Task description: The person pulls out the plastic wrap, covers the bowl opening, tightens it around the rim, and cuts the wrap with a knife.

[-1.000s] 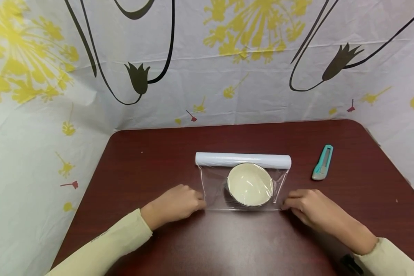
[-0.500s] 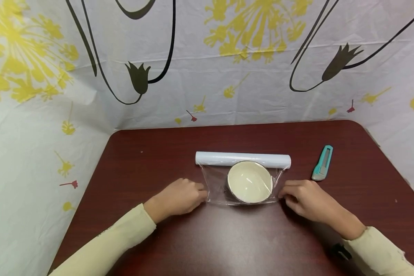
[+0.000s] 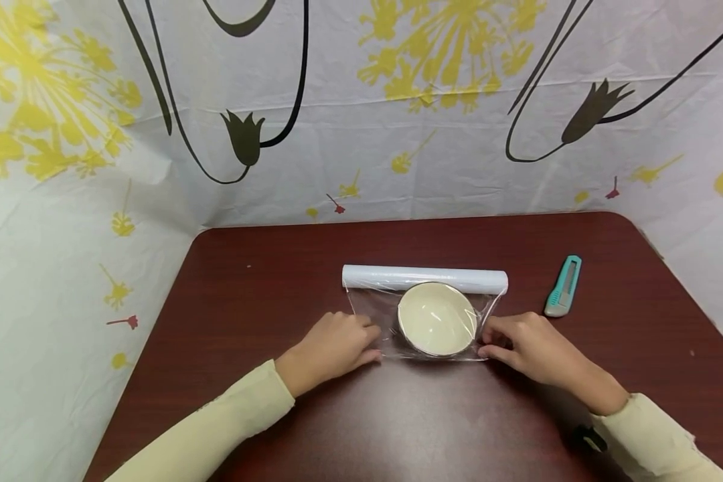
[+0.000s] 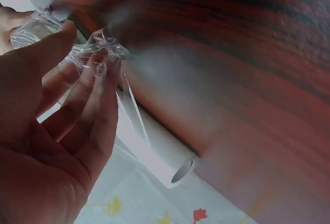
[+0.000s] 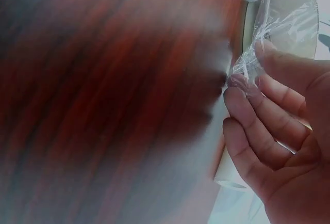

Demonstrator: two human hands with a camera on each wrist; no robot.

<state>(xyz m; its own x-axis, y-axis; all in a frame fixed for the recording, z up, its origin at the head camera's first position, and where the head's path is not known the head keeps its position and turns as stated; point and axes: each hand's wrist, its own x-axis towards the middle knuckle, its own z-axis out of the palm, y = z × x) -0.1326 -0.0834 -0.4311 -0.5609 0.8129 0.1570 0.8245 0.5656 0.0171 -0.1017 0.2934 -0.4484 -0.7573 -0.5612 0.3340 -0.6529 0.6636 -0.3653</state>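
Observation:
A cream bowl [image 3: 436, 318] with a dark rim stands on the table beneath a sheet of cling film [image 3: 367, 301]. The clear sheet runs from the white roll [image 3: 424, 278] behind the bowl toward its near side. My left hand [image 3: 337, 345] is at the sheet's near left corner; in the left wrist view crumpled film [image 4: 100, 46] lies between its thumb and curled fingertips. My right hand [image 3: 533, 348] holds the near right corner close to the bowl's side, and the right wrist view has film [image 5: 247, 61] bunched between thumb and fingers.
A teal utility knife [image 3: 563, 286] lies at the right of the dark red table [image 3: 265, 268], beyond my right hand. White cloth [image 3: 313, 154] with yellow and dark plant prints hangs behind the table and at its sides.
Both hands have moved inward toward the bowl, the right one also away from me. The film's near edge has come closer to the bowl, and the left thumb has spread from the fingers.

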